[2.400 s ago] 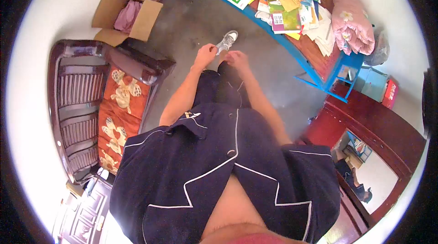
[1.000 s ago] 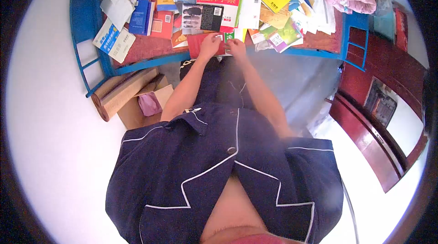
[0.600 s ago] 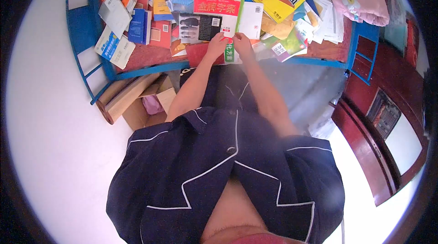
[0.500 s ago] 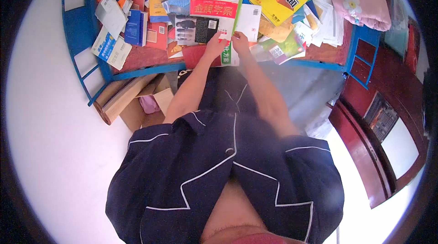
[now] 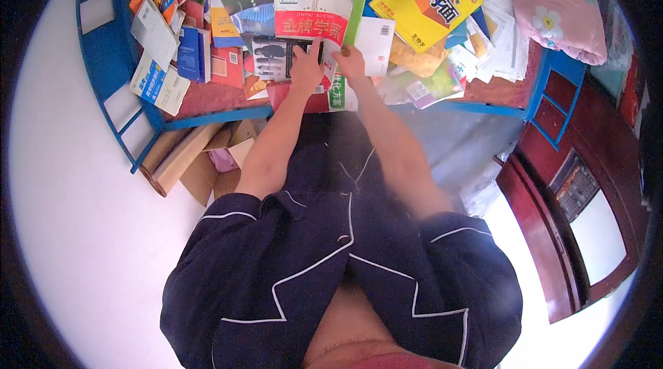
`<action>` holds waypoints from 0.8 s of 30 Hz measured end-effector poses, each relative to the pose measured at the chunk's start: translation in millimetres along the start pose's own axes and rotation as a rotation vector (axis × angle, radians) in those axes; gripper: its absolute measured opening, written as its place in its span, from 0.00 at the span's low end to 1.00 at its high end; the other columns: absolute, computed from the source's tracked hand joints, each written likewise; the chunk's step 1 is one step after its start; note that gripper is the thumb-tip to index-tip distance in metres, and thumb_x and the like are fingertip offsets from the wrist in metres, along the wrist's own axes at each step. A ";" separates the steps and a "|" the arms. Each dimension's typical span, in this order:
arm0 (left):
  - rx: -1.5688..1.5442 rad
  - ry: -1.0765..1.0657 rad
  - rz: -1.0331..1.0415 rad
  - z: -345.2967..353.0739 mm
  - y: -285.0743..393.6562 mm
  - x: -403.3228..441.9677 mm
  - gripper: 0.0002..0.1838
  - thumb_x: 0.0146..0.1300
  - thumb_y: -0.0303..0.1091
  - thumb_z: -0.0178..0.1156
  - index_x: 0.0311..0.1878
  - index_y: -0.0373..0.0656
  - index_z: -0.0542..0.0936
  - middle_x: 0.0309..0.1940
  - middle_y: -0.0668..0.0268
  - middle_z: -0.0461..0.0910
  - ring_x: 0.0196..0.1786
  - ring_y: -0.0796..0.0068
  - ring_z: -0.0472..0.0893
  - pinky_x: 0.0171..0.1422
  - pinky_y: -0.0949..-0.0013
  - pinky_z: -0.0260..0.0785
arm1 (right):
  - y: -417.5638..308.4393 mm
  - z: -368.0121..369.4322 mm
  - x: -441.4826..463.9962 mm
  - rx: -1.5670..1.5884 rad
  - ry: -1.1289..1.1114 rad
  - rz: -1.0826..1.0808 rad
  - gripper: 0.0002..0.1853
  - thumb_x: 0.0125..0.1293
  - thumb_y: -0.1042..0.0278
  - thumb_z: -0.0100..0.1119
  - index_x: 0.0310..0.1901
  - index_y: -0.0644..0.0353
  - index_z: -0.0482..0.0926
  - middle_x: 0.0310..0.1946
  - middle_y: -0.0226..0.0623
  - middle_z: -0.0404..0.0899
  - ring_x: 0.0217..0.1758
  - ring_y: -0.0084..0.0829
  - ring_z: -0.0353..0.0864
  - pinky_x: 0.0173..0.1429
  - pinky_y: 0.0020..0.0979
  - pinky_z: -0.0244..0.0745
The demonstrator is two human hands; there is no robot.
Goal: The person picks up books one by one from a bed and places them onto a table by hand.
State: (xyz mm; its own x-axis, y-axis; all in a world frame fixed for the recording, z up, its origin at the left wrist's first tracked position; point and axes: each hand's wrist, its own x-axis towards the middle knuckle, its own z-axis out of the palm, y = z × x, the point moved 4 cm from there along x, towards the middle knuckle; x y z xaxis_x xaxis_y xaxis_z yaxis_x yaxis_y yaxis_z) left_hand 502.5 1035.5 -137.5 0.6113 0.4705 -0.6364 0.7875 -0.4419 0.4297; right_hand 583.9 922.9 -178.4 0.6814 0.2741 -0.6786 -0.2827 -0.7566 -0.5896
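Observation:
A booklet with a white and red cover and gold lettering point(image 5: 311, 15) lies on the pile, its lower right corner curled up. My right hand point(image 5: 351, 65) pinches that corner. My left hand point(image 5: 307, 69) has its fingers apart, two of them reaching up onto the booklet's lower part. Beneath is a black-and-white back cover point(image 5: 271, 58) with a barcode, partly hidden by my left hand. Below my hands lie a green-spined book point(image 5: 337, 93) and a red cover point(image 5: 279, 93). To the right is a white back cover point(image 5: 378, 48).
Books cover the blue-framed bed point(image 5: 221, 116), among them a yellow book point(image 5: 428, 10) and blue books point(image 5: 193, 55). Loose papers point(image 5: 507, 41) lie beside a pink floral quilt point(image 5: 552, 6). A cardboard box point(image 5: 200, 179) stands below the left side; a dark red door point(image 5: 545, 231) is on the right.
My left hand has moved left and slightly up, its fingers spreading over the booklet. My right hand has shifted a little left, and the booklet's right corner now curls upward.

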 end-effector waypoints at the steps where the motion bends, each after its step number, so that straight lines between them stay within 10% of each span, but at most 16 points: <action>1: 0.082 0.061 0.053 -4.6 0.5 1.6 0.37 0.50 0.28 0.61 0.64 0.60 0.60 0.45 0.50 0.61 0.48 0.46 0.70 0.48 0.54 0.71 | -0.8 8.0 5.3 -0.058 -0.097 0.004 0.25 0.49 0.57 0.63 0.47 0.63 0.73 0.34 0.47 0.79 0.39 0.41 0.80 0.45 0.37 0.72; 11: 0.556 0.267 0.419 -33.9 -27.7 13.2 0.22 0.44 0.41 0.67 0.42 0.44 0.74 0.41 0.63 0.74 0.52 0.64 0.70 0.55 0.55 0.57 | -12.6 4.4 -20.1 -0.031 0.051 -0.156 0.18 0.54 0.67 0.57 0.46 0.66 0.72 0.37 0.58 0.77 0.42 0.56 0.76 0.46 0.47 0.71; 17: 0.325 0.302 0.456 -78.9 -50.3 -26.4 0.18 0.48 0.39 0.65 0.39 0.42 0.73 0.36 0.58 0.76 0.44 0.57 0.74 0.50 0.56 0.63 | -19.6 -5.8 -56.0 0.016 0.070 -0.138 0.19 0.55 0.67 0.57 0.48 0.64 0.72 0.37 0.55 0.77 0.40 0.55 0.76 0.44 0.45 0.70; 24: 0.137 0.727 0.122 -154.9 -106.7 -90.5 0.14 0.50 0.37 0.63 0.36 0.42 0.72 0.30 0.57 0.73 0.37 0.54 0.74 0.37 0.55 0.68 | -23.0 1.2 -79.9 0.179 0.060 -0.238 0.18 0.56 0.68 0.57 0.48 0.63 0.72 0.40 0.50 0.78 0.44 0.47 0.77 0.47 0.40 0.70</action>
State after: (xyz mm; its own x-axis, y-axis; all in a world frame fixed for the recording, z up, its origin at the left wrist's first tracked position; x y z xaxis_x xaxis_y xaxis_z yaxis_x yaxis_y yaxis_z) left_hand 375.4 1158.4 -26.5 0.6291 0.7772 0.0145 0.7231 -0.5919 0.3561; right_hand 535.1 919.1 -111.1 0.7802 0.3916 -0.4877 -0.2206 -0.5573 -0.8005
